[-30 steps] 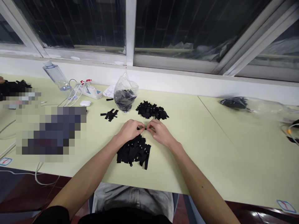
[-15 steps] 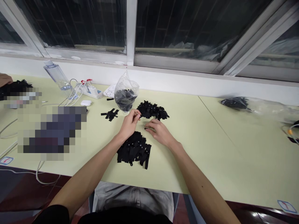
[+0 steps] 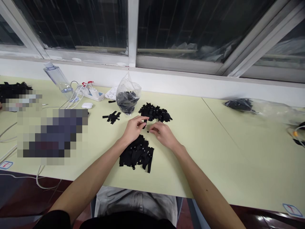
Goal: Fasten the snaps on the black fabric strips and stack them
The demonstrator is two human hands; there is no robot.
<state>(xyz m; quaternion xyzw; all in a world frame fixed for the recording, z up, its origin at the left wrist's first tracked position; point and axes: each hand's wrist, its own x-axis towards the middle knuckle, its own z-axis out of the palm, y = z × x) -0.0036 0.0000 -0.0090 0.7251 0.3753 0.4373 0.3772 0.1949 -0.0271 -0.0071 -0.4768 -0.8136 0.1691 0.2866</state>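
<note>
My left hand (image 3: 133, 128) pinches a short black fabric strip (image 3: 145, 123) between thumb and fingers, with the strip pointing down. Close on its right, the fingertips of my right hand (image 3: 163, 132) are closed on a small black ring (image 3: 148, 131). Both hands hover between two heaps of black pieces. Behind them lies a heap of black strips (image 3: 156, 113). Nearer to me is a pile of strips (image 3: 137, 152), some with small white marks and one with a ring at its end.
Beyond my left hand stands a clear bag of black pieces (image 3: 128, 100), with a few loose strips (image 3: 111, 117) beside it. Further left are a bottle (image 3: 58, 79), a power strip (image 3: 95, 94) and a white case (image 3: 87, 105). Another plastic bag (image 3: 240, 105) lies far right.
My left fingers have reached out to the right, and the black strip now shows in them. My right hand has barely shifted. Something brown at the far left edge has left the view.
</note>
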